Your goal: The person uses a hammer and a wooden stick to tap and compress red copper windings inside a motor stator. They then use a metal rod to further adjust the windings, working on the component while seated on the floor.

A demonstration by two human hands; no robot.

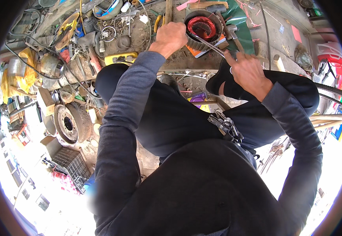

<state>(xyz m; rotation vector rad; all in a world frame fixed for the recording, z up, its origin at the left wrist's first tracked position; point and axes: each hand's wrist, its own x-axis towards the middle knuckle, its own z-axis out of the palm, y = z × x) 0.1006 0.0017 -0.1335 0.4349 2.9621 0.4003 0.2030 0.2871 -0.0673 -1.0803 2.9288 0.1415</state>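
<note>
A motor stator (pixel 186 23) with red windings (pixel 203 28) inside its ribbed dark casing stands on the bench in front of me. Across its near side runs a thin grey metal rod (pixel 208 44), slanting down to the right. My left hand (pixel 171 38) is closed in a fist around the rod's left end, to the left of the stator. At the lower right end, my right hand (pixel 247 71) has its fingers closed on the rod, knuckles up. Part of an orange and white piece (pixel 196 52) shows beneath the stator.
A hammer (pixel 233 30) lies right of the stator, near a green sheet (pixel 244 23). Leftward are yellow-handled pliers (pixel 158 23), a yellow case (pixel 120 58), an axe (pixel 87 40) and looped cables. My knees come up close to the bench edge.
</note>
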